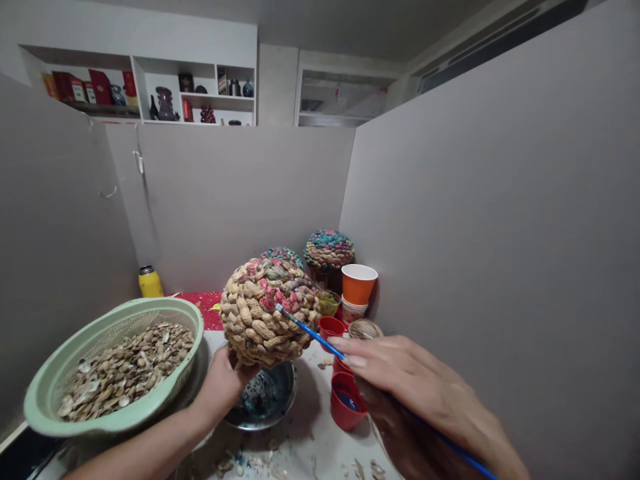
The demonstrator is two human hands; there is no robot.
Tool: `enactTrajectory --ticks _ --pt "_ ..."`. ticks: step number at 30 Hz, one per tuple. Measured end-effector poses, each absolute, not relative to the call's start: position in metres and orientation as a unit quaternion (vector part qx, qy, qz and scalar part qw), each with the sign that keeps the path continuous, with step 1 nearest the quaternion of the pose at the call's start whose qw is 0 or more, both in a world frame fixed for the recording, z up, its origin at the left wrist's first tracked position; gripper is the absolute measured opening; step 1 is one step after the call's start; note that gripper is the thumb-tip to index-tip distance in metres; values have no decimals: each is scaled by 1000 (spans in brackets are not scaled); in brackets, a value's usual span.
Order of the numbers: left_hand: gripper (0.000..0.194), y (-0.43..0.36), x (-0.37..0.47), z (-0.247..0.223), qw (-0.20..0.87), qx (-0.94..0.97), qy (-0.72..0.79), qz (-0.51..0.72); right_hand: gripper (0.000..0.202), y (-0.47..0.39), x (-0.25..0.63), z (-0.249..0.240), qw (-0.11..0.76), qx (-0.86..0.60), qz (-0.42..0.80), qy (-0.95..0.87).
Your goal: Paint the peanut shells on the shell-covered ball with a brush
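Observation:
My left hand (231, 373) is wrapped under a rounded ball covered in peanuts (260, 330), holding it up above a metal bowl (253, 427). Pink, red and grey-green paint covers some peanuts on its top and right; those lower left are bare tan. A blue paintbrush (313, 333) is pinched in my right hand (410, 370), its bristles at the ball's front, seemingly touching it. Below that hand stands a red cup (346, 417) with dark blue liquid inside. More red cups (330, 327) line up behind it, partly hidden by my fingers.
On the left sits a green colander (125, 425) full of shells. Farther back are a yellow bottle (151, 283), a painted peanut ball (329, 249), another partly hidden one (283, 254) and an orange paper cup (359, 287). Grey partitions (480, 220) enclose the table; shell scraps litter its front.

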State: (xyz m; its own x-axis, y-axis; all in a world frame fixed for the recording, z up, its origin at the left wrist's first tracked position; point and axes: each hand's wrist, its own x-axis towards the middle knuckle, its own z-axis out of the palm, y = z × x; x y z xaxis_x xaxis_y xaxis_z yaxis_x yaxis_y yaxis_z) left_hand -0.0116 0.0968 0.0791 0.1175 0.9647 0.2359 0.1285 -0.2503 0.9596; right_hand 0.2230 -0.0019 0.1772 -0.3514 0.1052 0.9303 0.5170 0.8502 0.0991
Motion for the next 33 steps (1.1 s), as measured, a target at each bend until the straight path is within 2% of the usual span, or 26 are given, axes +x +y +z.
enactTrajectory --ticks 11,18,27,33 --pt "42 103 -14 74 404 621 456 494 28 -3 222 180 515 -209 -201 -807" --pt "44 102 -13 74 410 621 453 492 36 -1 220 177 522 -184 -201 -808" --pt "46 103 -14 72 414 617 459 487 35 -2 223 180 482 -191 -196 -832" --pt "47 102 -14 71 410 622 454 488 40 -1 223 179 513 -185 -193 -816"
